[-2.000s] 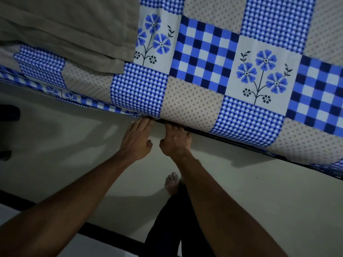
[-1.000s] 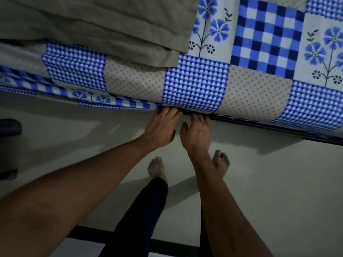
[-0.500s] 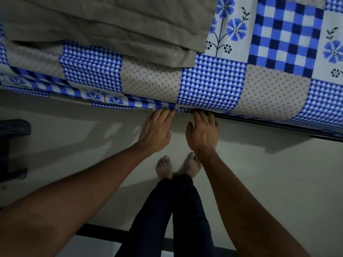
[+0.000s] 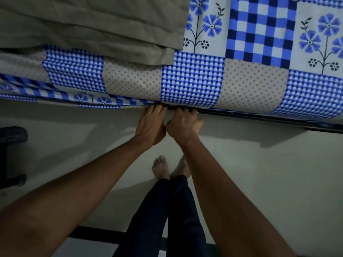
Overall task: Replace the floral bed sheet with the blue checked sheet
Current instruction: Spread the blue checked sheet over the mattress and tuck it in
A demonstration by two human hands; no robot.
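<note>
blue checked sheet point(image 4: 193, 78) looks soft and light; take its hem, centre frame. left hand point(image 4: 151, 124) presses straight-fingered there; right hand point(image 4: 182, 124): hold hidden.

Both arms outstretched, left hand point(image 4: 151, 125) touching right hand point(image 4: 183, 125), fingertips hidden.

Dim light. Pale floor point(image 4: 259, 173) below the dark bed frame rail point(image 4: 259, 118). 1 black furniture piece point(image 4: 13, 135) far left of rail. 1 black floor stripe point(image 4: 96, 234) well below rail.
</note>
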